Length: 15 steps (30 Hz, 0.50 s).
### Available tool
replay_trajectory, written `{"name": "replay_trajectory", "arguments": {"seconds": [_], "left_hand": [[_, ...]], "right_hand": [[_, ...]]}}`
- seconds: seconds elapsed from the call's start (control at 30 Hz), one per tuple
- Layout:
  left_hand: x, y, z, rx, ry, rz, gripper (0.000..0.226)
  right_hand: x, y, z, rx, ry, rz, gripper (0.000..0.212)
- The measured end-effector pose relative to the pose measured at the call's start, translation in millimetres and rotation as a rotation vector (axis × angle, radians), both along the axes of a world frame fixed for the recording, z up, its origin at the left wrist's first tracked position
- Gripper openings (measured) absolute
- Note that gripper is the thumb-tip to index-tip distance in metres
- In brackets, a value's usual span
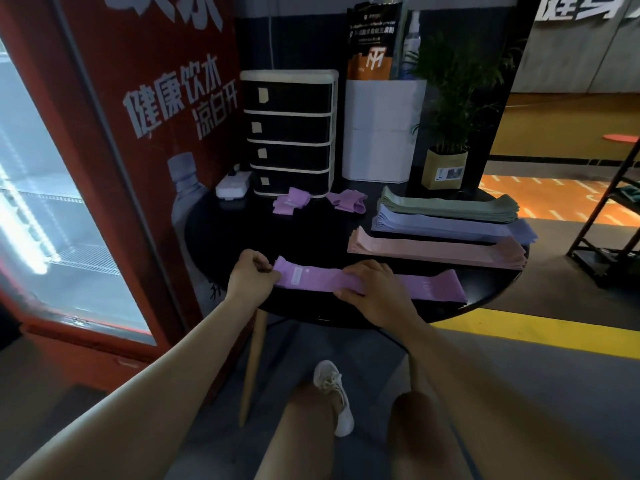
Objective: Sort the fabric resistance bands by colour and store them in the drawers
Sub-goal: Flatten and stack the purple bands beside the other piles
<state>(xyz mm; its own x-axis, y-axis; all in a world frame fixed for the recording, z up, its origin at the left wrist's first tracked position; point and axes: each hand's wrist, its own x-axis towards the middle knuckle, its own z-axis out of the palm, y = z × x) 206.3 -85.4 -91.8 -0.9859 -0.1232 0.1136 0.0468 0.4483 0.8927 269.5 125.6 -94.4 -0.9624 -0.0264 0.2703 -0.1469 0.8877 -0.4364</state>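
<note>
Both hands' grip on purple band (pixel 374 284), flat

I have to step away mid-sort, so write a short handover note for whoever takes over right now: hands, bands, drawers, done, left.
Left hand: pinches the left end of the purple band lying flat at the table's near edge.
Right hand: fingers curled over the middle of that same band.
Stacks on the right, far to near: green stack, blue stack, pink stack.
Two folded purple bands lie in front of the drawer unit.
Done: green, blue and pink look sorted into piles.
Left: finish the purple band in hand, then store each colour; all four drawers are shut.
</note>
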Motion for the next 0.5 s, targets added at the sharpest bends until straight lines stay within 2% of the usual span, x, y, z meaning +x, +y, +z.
{"name": "replay_trajectory", "arguments": {"seconds": [0.1,0.17,0.27,0.37,0.43,0.5], "left_hand": [[-4,-3,2,0.046,0.035,-0.030,0.032],[-9,-7,6,-0.005,0.094,-0.085,0.036],[-12,-11,17,-0.209,0.184,-0.290,0.052],[-14,-8,25,-0.465,0.143,-0.574,0.075],[-18,-5,27,-0.620,0.111,-0.681,0.080],[-24,-6,28,-0.693,0.060,-0.723,0.078]], "right_hand": [[0,1,-1,-0.019,0.001,0.000,0.052],[-1,1,-2,-0.025,0.003,0.002,0.052],[-3,1,-3,-0.021,-0.009,0.009,0.054],[-6,4,0,-0.022,-0.073,0.029,0.057],[-9,7,6,-0.025,-0.129,0.054,0.061],[-11,12,12,0.029,-0.166,0.063,0.064]]}}
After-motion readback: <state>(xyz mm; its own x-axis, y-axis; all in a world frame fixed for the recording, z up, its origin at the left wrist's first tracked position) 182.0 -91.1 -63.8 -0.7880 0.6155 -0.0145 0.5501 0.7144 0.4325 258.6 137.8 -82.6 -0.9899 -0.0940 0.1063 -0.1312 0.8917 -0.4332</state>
